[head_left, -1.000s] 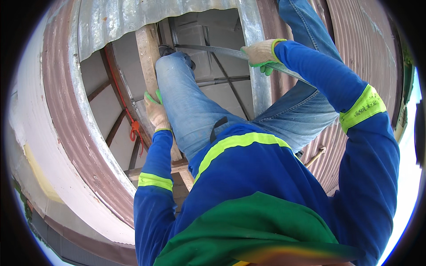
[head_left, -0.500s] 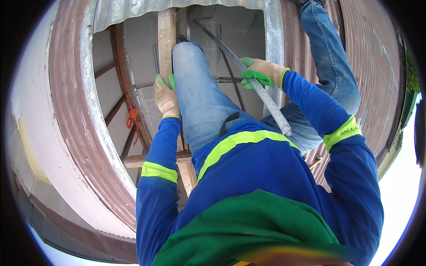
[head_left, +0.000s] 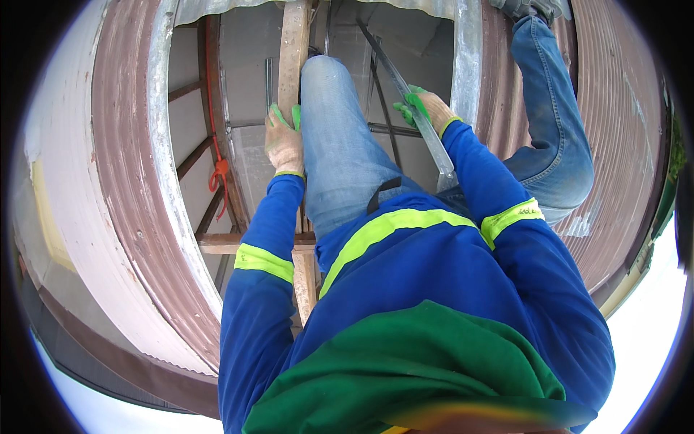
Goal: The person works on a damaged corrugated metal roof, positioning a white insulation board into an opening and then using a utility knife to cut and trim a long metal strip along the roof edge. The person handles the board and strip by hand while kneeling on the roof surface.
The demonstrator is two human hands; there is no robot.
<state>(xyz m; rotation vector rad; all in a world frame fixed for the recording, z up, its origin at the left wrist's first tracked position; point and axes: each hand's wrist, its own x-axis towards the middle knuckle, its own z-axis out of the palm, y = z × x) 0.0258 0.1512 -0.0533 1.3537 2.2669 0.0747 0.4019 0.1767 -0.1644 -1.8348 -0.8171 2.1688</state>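
Note:
My left hand (head_left: 284, 142), in a pale work glove with green fingertips, is wrapped round the edge of a wooden beam (head_left: 293, 54) beside my raised left leg. Its thumb lies on the near face of the wood. My right hand (head_left: 436, 110), gloved alike, grips a long, narrow grey metal strip (head_left: 431, 142). The strip slants from the far middle of the opening down toward my right hip, its near end close to my waist. Part of it is covered by my fingers.
I straddle a roof opening with a galvanized edge (head_left: 160, 94). Brown corrugated sheets (head_left: 126, 145) lie on both sides. Below are ceiling panels (head_left: 249, 87), a crosswise timber (head_left: 219, 244) and an orange-red cord (head_left: 219, 171). My right leg (head_left: 546, 116) bends over the right sheets.
My right hand has tilted the metal strip, so its perforated face shows less and its near end sits farther from me. My right elbow has drawn inward. The left hand keeps its hold.

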